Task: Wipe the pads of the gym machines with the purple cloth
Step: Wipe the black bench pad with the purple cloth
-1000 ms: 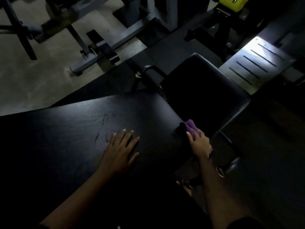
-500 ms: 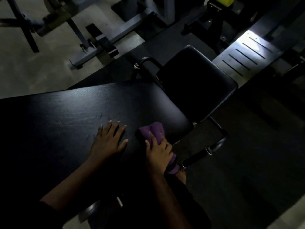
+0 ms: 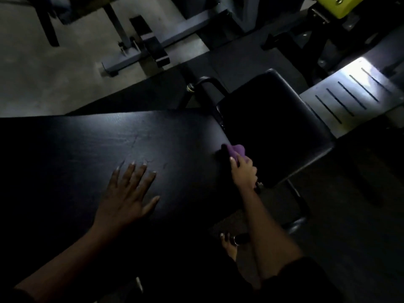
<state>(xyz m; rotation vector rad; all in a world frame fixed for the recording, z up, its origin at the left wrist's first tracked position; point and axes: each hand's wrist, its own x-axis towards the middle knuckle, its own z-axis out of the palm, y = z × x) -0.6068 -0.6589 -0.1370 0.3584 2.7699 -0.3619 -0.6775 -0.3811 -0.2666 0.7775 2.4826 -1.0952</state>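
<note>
while right hand [image 3: 243, 171] grips cloth [image 3: 237, 150], left [image 3: 126, 197] flat

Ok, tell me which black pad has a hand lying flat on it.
The long pad, left of the square seat pad: the left hand lies flat on its top with fingers spread.

No text that you can read.
Your view is dim, and no letters, numbers, brand marks or signs show legibly on the long black pad [image 3: 87, 145], the seat pad [image 3: 273, 119], the slotted metal plate [image 3: 349, 99] or the yellow block [image 3: 336, 5]. The plate shows only plain dark slots.
</note>
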